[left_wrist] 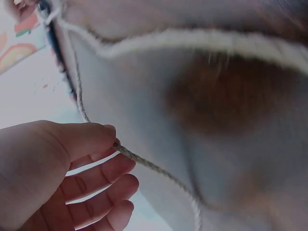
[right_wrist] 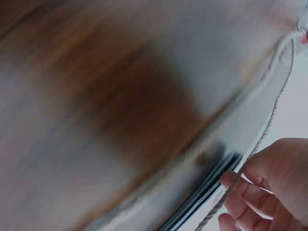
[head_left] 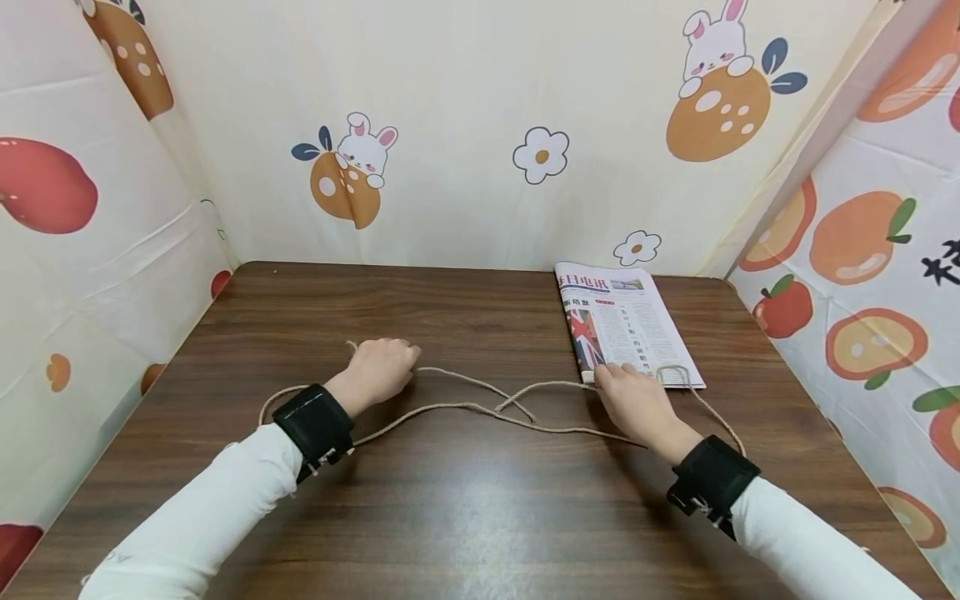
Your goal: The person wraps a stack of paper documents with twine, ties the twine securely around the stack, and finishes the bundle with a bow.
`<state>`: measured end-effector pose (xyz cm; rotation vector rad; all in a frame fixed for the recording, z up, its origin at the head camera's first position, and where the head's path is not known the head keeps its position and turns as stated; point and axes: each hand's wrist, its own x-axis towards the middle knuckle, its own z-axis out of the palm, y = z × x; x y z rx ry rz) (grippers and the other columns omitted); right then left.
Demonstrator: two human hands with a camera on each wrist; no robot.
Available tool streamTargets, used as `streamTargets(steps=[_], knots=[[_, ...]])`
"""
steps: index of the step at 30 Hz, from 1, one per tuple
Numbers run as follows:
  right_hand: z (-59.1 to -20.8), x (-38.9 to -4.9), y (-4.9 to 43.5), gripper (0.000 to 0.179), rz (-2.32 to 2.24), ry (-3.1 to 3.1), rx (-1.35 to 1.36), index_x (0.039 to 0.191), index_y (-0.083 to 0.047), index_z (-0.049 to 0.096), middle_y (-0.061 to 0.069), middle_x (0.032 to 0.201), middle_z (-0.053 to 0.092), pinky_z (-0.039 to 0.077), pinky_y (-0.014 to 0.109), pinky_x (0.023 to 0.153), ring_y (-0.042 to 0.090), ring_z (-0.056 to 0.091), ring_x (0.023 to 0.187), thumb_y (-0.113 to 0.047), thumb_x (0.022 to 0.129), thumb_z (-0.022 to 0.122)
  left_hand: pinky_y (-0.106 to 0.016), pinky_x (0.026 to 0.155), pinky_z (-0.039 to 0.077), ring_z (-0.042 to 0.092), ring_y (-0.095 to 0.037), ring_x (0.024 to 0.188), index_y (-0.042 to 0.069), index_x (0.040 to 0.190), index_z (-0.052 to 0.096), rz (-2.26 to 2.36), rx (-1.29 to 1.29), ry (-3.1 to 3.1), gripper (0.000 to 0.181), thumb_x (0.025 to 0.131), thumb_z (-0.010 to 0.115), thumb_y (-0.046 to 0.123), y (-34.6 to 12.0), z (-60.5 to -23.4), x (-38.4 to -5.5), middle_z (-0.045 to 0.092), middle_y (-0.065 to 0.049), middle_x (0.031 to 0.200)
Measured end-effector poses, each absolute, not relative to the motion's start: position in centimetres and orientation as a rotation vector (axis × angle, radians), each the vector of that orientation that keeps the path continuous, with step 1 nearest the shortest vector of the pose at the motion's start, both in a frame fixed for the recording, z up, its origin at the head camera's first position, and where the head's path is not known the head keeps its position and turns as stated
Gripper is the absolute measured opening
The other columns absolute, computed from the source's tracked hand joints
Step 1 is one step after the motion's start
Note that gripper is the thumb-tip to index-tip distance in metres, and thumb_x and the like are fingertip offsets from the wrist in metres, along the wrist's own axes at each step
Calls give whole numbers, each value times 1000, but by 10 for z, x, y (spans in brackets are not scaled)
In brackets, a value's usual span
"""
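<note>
A thin beige rope [head_left: 465, 406] lies in loose loops across the dark wooden table, its strands crossing near the middle. My left hand [head_left: 381, 371] is over the table's left half, and in the left wrist view the thumb and index finger pinch the rope [left_wrist: 154, 167]. At the newspaper's lower edge, my right hand [head_left: 636, 408] pinches another stretch of it; the right wrist view shows this rope [right_wrist: 222, 199] between thumb and index finger. Slack curves out behind both hands toward the black wrist straps.
A folded newspaper [head_left: 618, 325] lies at the back right of the table [head_left: 450, 517], with part of the rope over its lower edge. Printed cloth [head_left: 465, 208] hangs along the back and both sides of the table.
</note>
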<state>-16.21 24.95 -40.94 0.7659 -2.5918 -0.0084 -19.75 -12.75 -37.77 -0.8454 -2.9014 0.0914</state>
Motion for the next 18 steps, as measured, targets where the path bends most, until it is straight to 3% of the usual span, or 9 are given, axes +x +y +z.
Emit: streamTargets(steps=[10,18], knots=[[-396,-158,298,13,-1,-2642,589,72,-6,49,7,64,51,38,39,50,27,48,55,-3,78,61,-37,44,42,57,-23,57,11,74,57,-39,-714,-2880,13,78,69,13,-174,-359,-192,58,-3,67],[-385,-157,333,11,70,-2645,405,75,-1,50,8,59,48,33,35,40,23,45,48,1,77,60,-32,41,35,47,-15,49,10,74,57,-139,-539,-2935,9,83,61,10,-218,-350,-184,52,0,59]])
